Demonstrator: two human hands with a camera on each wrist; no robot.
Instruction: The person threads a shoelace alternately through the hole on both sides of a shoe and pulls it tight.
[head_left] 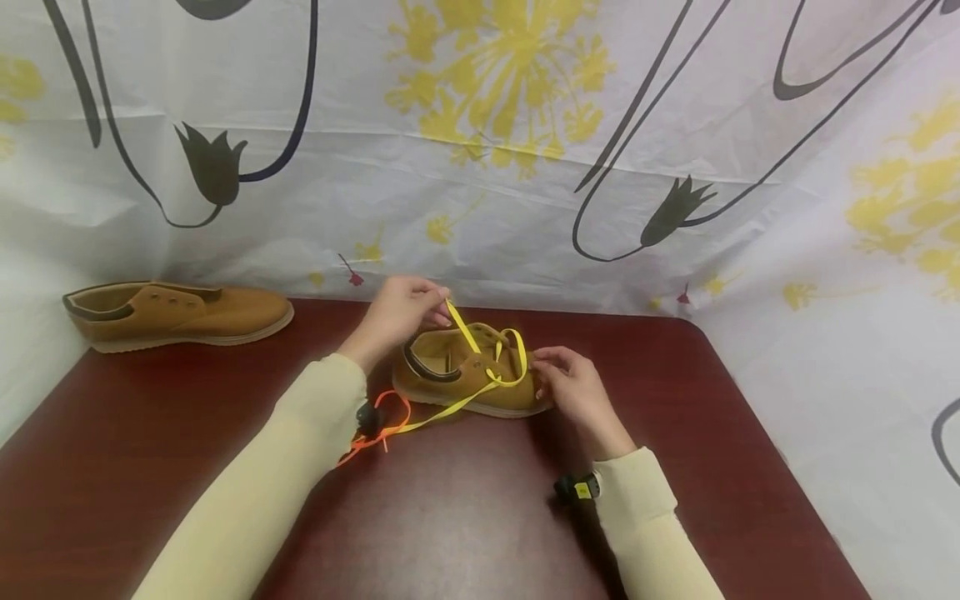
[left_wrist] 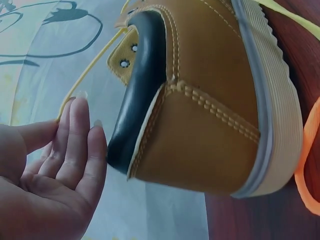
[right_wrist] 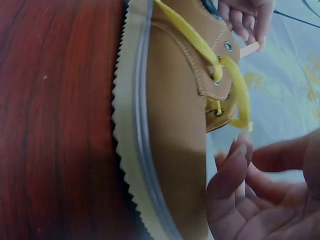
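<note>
A tan lace-up shoe point(head_left: 442, 379) stands on the table with its toe to the right. A yellow shoelace point(head_left: 461, 327) runs through some of its eyelets and forms a loose loop over the front. Above the shoe opening, my left hand point(left_wrist: 60, 165) pinches one stretch of this lace between thumb and fingers, pulling it taut. By the toe is my right hand point(head_left: 573, 385), its fingers loosely bent close to the lace loop; nothing shows plainly between them. An orange lace length point(head_left: 386, 429) meets the yellow one near my left wrist, where the join is unclear.
A second tan shoe point(head_left: 202, 317), with no lace in its visible eyelets, stands at the back left of the dark red table point(head_left: 435, 517). A white patterned curtain point(head_left: 480, 208) hangs behind the table and along its sides.
</note>
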